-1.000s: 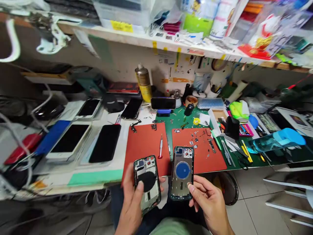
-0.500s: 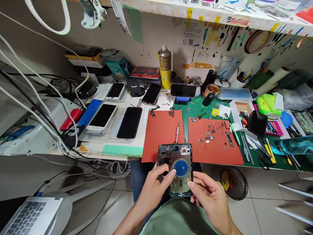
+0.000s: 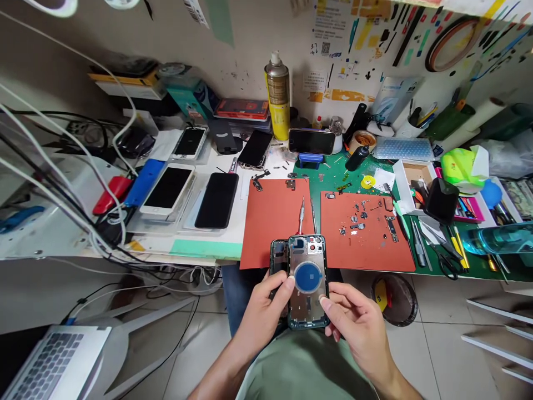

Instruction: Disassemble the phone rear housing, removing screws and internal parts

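Observation:
Over my lap, just in front of the table edge, I hold two opened phone housings side by side and overlapping. The front phone housing (image 3: 308,308) has a bare metal inside with a round blue wireless charging pad (image 3: 308,277) and a camera opening at its top right. Partly behind it on the left is a second, darker phone housing (image 3: 278,256). My left hand (image 3: 266,303) is closed round the darker housing, its thumb at the front one's left edge. My right hand (image 3: 353,319) pinches the front housing's lower right edge between thumb and fingers.
Two red mats (image 3: 270,222) lie on the table, the right one with several small phone parts. A screwdriver (image 3: 301,215) and tweezers (image 3: 313,215) point away from me. Phones (image 3: 216,200) stand left; scissors (image 3: 452,264) lie right. A bin (image 3: 395,300) is below.
The view has tilted slightly down, so the shelf above has mostly left the picture. Both hands keep their hold on the housings, with barely any shift between them.

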`<state>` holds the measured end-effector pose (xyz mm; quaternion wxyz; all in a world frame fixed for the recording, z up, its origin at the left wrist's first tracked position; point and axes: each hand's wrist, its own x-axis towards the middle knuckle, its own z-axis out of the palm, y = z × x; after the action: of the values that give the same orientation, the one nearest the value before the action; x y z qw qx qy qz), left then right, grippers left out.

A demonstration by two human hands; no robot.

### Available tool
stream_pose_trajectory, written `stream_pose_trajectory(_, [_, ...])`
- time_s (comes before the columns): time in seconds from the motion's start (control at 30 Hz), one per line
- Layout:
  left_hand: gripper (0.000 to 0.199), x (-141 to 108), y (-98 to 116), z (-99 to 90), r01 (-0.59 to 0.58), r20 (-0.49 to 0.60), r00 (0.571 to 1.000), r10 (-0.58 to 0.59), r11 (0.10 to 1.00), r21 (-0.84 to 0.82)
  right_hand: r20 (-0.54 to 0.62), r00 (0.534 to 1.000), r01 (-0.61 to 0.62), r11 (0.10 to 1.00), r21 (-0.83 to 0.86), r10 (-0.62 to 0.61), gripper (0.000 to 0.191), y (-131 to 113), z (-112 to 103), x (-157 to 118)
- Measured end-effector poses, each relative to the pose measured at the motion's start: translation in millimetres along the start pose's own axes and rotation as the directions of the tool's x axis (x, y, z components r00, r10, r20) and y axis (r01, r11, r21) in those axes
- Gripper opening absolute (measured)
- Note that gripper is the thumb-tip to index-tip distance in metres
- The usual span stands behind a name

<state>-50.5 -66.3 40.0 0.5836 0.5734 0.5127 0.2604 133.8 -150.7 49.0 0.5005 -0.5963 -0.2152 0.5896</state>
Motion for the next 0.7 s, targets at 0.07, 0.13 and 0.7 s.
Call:
stream_pose_trajectory(0.07, [0.061, 0, 1, -0.3, -0.001, 0.0, 1.0, 0.001, 1.0, 0.002, 0.001, 1.0, 0.012, 1.0, -0.012, -0.012, 0.04, -2, 1, 1])
stream_pose_trajectory(0.13, [0.061, -1, 3, -0.5, -0.003, 0.011, 1.0, 0.003, 1.0, 0.006, -0.005, 0.999, 0.051, 0.998, -0.048, -0.051, 0.038, -4, 3, 2])
stream_pose_trajectory(0.7, [0.058, -6, 1, 8.4, 0.004, 0.08, 0.997, -0.007, 0.999, 0.038, -0.099, 0.987, 0.126, 0.992, -0.002, -0.126, 0.03, -6, 21, 7])
